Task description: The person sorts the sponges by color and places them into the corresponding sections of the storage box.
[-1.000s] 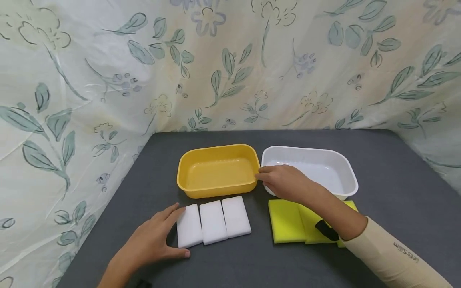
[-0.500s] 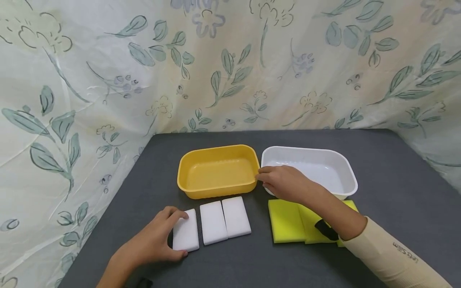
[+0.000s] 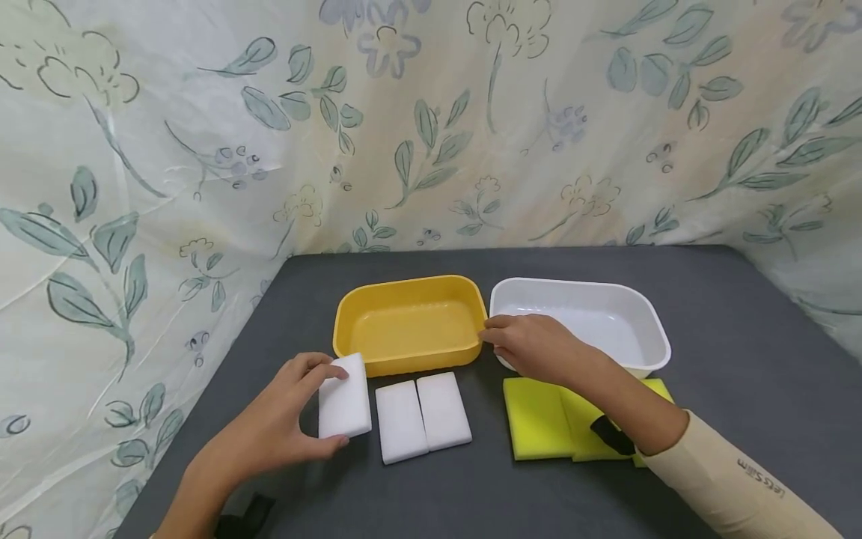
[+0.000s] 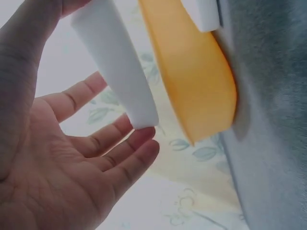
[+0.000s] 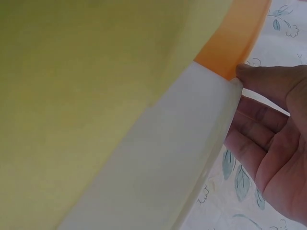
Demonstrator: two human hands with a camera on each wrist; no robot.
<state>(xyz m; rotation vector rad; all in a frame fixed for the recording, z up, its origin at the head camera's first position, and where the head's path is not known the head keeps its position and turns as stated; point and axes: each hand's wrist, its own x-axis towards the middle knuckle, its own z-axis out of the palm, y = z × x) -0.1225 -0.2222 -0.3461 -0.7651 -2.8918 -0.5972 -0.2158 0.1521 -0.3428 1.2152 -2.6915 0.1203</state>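
a left hand (image 3: 286, 415) that had reached over the end of a row of three white blocks a second earlier gripped the nearest one and drew it aside, opening a gap beside the remaining pair (image 3: 424, 419). the white block (image 3: 345, 400) then rose off the bench (image 3: 404, 498), its far end moving up to the near left corner of the yellow tray (image 3: 411, 364) in the head view. more of a black wristband (image 3: 245, 516) came into sight below the wrist.
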